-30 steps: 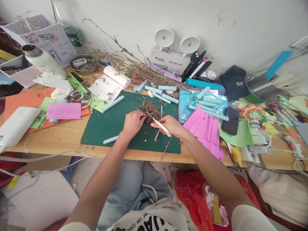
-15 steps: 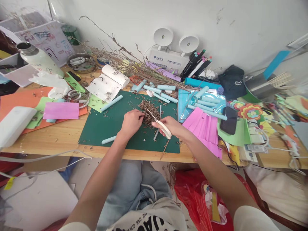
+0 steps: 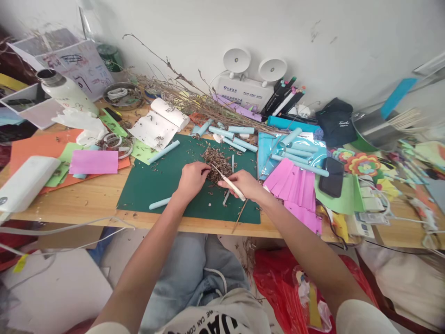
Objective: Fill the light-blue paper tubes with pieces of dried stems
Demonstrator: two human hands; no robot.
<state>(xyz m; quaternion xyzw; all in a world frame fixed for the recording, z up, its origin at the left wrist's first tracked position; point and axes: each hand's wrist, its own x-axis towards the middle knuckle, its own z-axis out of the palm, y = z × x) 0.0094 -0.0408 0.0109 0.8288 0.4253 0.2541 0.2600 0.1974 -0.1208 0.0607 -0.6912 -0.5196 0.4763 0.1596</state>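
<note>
My right hand [image 3: 242, 183] is closed round the handles of a pair of white-handled scissors [image 3: 233, 187], whose blades point up and left over a pile of brown dried plant bits [image 3: 216, 157]. At the pile's left edge, my left hand [image 3: 193, 180] has thumb and fingers pinched together; whatever sits between them is too small to make out. The pile lies on a green cutting mat [image 3: 146, 185], with loose bits scattered around it. A thin brown stem [image 3: 239, 215] crosses the mat's front edge below my right hand.
Light-blue paper tubes [image 3: 239, 139] lie behind the pile, others on a blue plastic packet [image 3: 266, 148]. Dried branches [image 3: 194, 95] stretch along the wall. Pink paper strips [image 3: 292, 185] and a phone [image 3: 331, 177] are at right. A white bottle [image 3: 66, 93] stands back left.
The whole view has shifted slightly. The scissor handles look closer together than before, with the blades still over the pile. My left hand keeps its pinch in nearly the same place.
</note>
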